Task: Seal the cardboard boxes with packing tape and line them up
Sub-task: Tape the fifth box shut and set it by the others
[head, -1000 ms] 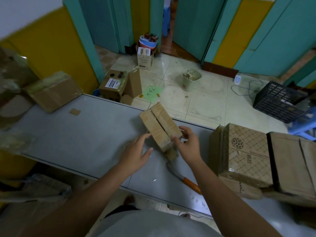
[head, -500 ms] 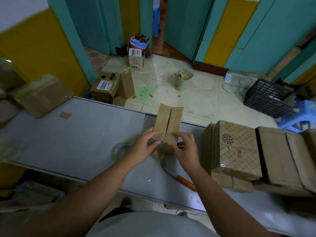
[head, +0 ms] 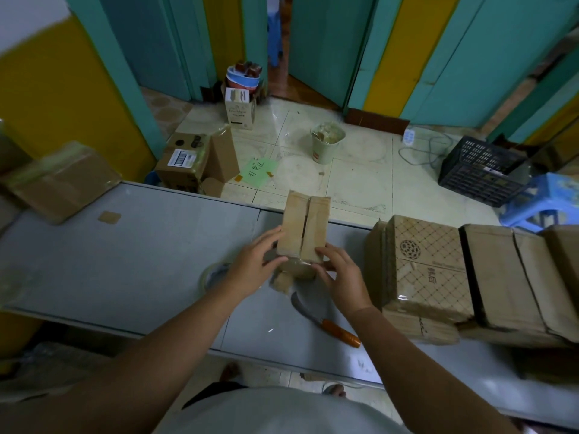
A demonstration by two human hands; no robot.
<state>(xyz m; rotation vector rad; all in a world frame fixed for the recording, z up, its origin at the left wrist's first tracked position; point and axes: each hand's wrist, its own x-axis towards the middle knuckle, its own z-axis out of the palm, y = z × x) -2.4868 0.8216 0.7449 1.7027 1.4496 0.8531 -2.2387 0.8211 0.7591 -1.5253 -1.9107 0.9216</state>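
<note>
Small brown cardboard box (head: 305, 228) turning square since a second ago, flap seam now pointing away. Sitting mid grey metal table (head: 125, 245), near far edge. Patterned brown carton stack (head: 432, 264) lying right, just beside. Left hand (head: 253, 261) and right hand (head: 341, 274) gripping box's near end, fingers curling round corners. Clear tape roll (head: 213, 275) lying by left wrist, orange-handled knife (head: 326, 321) below right hand.

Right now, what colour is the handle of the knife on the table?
The knife handle is orange; head view.
</note>
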